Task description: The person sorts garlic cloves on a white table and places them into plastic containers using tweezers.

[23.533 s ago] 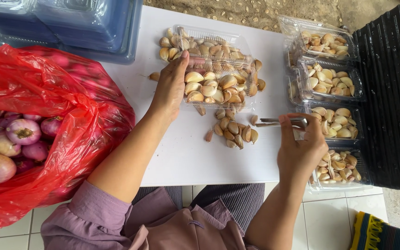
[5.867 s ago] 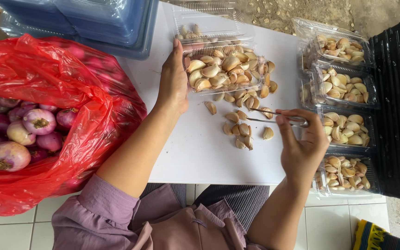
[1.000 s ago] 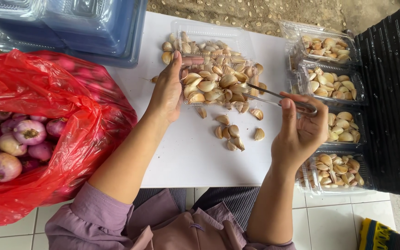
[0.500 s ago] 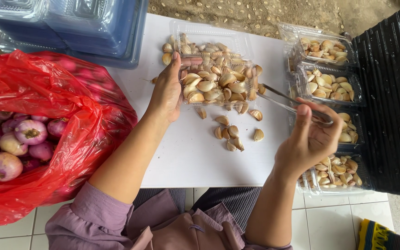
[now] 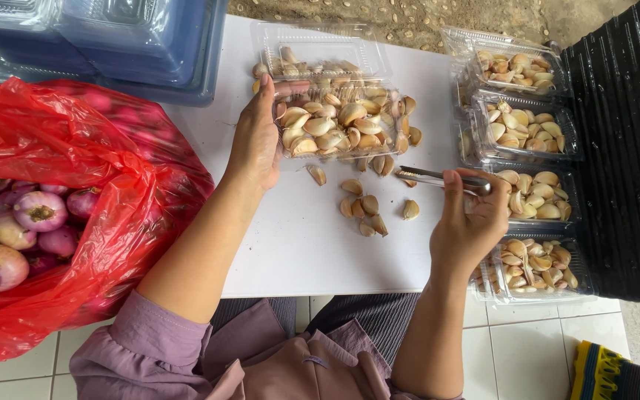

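While the left hand (image 5: 257, 141) rests against the near-left edge of the open clear plastic tray (image 5: 335, 122), its fingers are curled loosely along the tray wall and its thumb reaches over the rim; the hand steadies the tray without closing fully around it. The tray is heaped with garlic cloves (image 5: 342, 126) and sits on the white table (image 5: 290, 237), toward the far side.

The right hand (image 5: 468, 222) is closed on a pair of metal tongs (image 5: 438, 179). Thumb and fingers pinch the handle end. The tongs lie nearly level and point left, with their tips just beside the tray's near-right corner. Whether the tips hold a clove cannot be determined.

A small group of loose cloves (image 5: 368, 207) lies on the table between the two hands, just below the tray.

Four filled clear trays of garlic (image 5: 527, 133) stand in a row along the right edge of the table, next to a black ribbed surface (image 5: 624, 148). A red plastic bag (image 5: 75, 200) holding purple onions (image 5: 35, 211) sits to the left. Stacked clear lidded containers (image 5: 135, 37) occupy the far-left corner.
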